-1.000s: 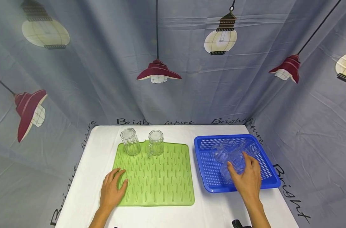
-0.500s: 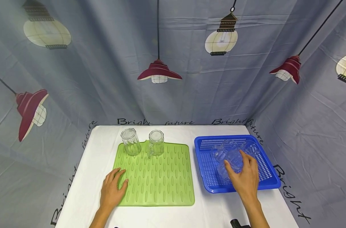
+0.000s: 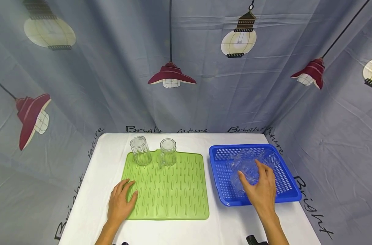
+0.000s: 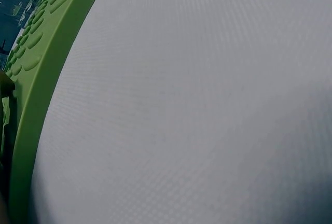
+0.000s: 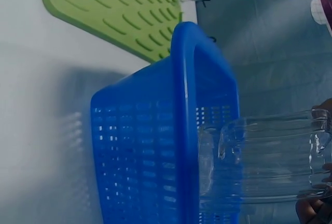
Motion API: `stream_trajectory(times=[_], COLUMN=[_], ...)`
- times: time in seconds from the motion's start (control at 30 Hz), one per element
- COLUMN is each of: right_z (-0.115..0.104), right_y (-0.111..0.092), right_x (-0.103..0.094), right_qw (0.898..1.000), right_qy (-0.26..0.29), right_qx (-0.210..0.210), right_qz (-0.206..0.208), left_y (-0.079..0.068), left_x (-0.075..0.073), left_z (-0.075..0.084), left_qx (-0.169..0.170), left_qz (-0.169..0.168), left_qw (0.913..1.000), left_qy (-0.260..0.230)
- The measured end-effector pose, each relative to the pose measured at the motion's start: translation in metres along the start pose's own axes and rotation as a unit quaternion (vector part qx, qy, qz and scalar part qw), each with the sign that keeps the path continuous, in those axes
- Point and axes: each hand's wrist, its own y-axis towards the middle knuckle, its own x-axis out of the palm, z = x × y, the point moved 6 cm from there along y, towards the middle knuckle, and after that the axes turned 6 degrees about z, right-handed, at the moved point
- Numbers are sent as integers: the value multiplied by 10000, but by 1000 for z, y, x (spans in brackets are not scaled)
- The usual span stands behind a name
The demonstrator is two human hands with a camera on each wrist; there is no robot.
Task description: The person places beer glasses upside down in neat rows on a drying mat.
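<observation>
Well, right fingers (image 3: 261, 169) grip a smooth glass (image 5: 280, 156); other glasses (image 3: 268, 157) crowd the holey basket (image 5: 140, 143); loose left fingers (image 3: 125, 186) lie on the bumpy mat (image 3: 169, 190).

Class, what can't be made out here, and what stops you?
Head view: the number of glasses in the basket; they overlap, partly behind the right hand.
Right wrist view: most of the right hand, cut off by the right edge.
Head view: the black object beside the right forearm, cut off by the bottom edge.

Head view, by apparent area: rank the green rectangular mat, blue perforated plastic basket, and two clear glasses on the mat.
1. Green rectangular mat
2. Blue perforated plastic basket
3. Left clear glass, right clear glass: too alike to rank
</observation>
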Motion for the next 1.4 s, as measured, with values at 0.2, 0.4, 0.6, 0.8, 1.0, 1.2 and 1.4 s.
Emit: stream_trajectory(times=[0.2,0.4,0.6,0.8,1.0,1.2,1.4], right_z=[-11,-20,-24,-29,-34,-40,-45], right_y=[1,5,8,9,11,15,14], right_x=[-3,-4,-3,-1,2,4,8], right_qw=[9997,9988,9986,9981,9975,9974,9973], right_qy=[205,367,374,431,518,529,626], right_qx=[-124,-287,-341,-421,-447,-455,-382], right_qz=[68,137,172,154,174,197,83], left_y=[0,0,1,0,2,0,-1], left_x=[0,0,1,1,1,2,1], left_z=[0,0,0,0,0,0,0], left_qx=[-22,-17,-51,-106,-65,-109,-113], left_qz=[-20,-16,-93,-154,-82,-151,-155], left_qw=[10000,10000,9999,9998,9999,9998,9997], left_qy=[-2,-20,31,98,120,124,154])
